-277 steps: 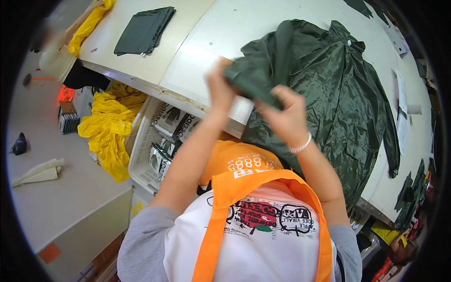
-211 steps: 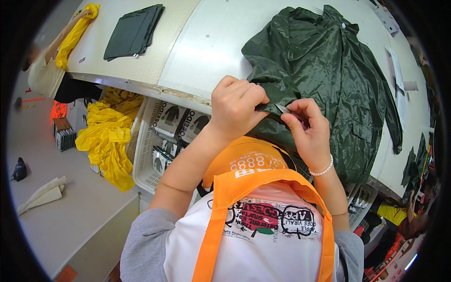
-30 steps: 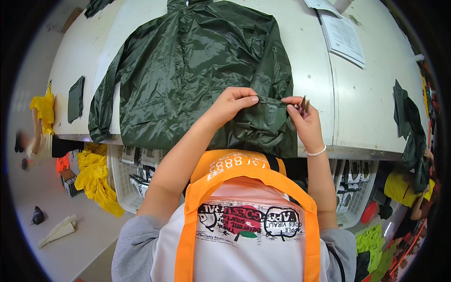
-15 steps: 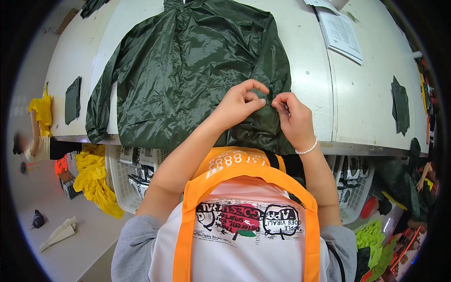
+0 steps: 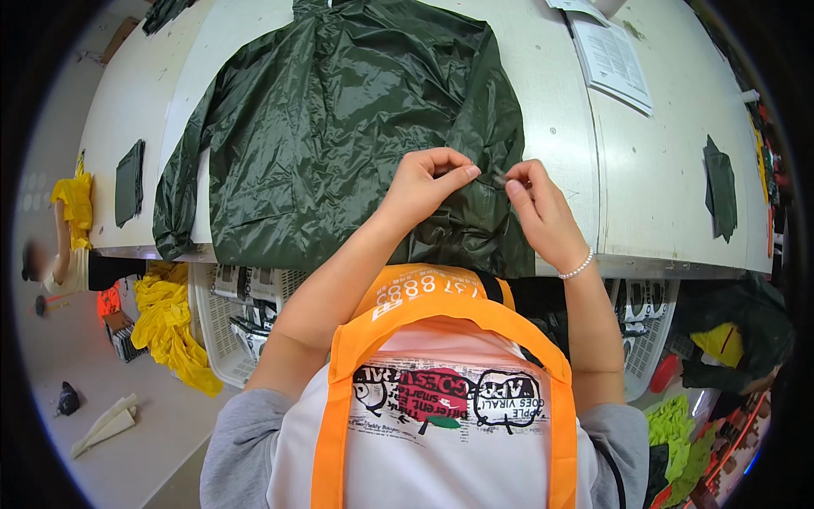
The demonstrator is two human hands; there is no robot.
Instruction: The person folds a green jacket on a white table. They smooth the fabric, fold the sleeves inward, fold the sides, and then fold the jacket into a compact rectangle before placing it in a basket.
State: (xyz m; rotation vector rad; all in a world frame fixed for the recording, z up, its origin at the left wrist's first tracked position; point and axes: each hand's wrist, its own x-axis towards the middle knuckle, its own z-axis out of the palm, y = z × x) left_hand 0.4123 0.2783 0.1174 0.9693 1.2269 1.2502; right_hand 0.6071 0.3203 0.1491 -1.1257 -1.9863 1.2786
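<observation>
A dark green raincoat jacket lies spread on the white table, its sleeves out to both sides. Over its lower right part, my left hand is closed in a pinch, thumb against index finger; whatever may be between the tips is too small to name. Just to its right, my right hand is also pinched, with a tiny greyish thing at its fingertips that I cannot make out. A slight gap separates the two hands. A beaded bracelet circles my right wrist.
Printed papers lie at the far right of the table. Folded dark green pieces rest on the left, another on the right. White baskets with packages stand below the front edge. Yellow garments hang at left, near another person.
My right hand has moved slightly right, away from my left hand. The left thumb and index finger have closed together. At the right rim, dark and yellow cloth has shifted.
</observation>
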